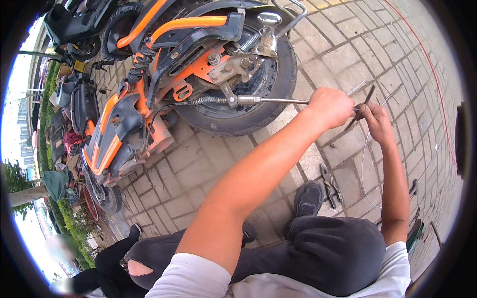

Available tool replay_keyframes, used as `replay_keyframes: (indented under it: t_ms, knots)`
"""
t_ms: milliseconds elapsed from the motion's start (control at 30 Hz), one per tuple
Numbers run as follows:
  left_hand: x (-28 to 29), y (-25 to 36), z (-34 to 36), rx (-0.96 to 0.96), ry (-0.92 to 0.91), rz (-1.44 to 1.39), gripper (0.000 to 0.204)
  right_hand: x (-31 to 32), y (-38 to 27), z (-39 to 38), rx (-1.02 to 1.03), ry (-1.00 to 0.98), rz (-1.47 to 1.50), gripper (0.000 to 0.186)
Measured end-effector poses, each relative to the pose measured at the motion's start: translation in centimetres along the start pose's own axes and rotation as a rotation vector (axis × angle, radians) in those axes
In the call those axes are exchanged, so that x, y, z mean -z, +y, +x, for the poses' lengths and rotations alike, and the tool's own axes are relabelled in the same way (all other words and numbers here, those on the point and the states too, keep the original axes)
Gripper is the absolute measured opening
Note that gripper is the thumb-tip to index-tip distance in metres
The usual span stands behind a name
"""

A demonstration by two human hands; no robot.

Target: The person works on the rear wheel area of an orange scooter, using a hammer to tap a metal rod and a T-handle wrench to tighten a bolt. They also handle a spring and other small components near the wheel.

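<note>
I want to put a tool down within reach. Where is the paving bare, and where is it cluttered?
Bare brick paving lies right of the rear wheel, beyond both hands. Another bare patch lies between wheel and knees. Crowded: pliers beside the shoe, loose wire, tools at the right edge.

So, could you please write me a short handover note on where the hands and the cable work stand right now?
Left hand: fisted around the thin silver brake cable running from the lever at the orange-and-black scooter's rear wheel.
Right hand: pinching the cable's loose end beside a dark slim tool; which hand holds the tool is unclear.
Black pliers lie on the grey paving by the black shoe.
Done: cable sits at the brake arm.
Left: cable end looks unsecured; tensioning probably remains.
</note>
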State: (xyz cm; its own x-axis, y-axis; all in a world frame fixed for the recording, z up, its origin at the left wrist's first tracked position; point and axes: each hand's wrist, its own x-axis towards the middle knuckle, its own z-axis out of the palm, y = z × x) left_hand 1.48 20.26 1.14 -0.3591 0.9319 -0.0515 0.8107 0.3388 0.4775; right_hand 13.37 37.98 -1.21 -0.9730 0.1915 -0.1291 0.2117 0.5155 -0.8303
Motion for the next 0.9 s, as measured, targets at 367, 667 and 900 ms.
replay_keyframes:
  t_ms: [367, 667, 900]
  knots:
    - [-0.2, -1.0, -0.1, 0.040, 0.081, -0.049, 0.027, -1.4, 0.1, 0.0, 0.302, 0.310, -0.132, 0.037]
    - [0.4, -0.6, -0.4, 0.009, -0.036, 0.012, 0.028, -2.6, -0.6, 0.1, -0.712, -0.135, 1.217, 0.050]
    - [0.6, -0.6, -0.5, 0.035, -0.046, -0.013, 0.027, 0.2, 0.2, -0.7, 0.293, 0.065, -0.151, 0.041]
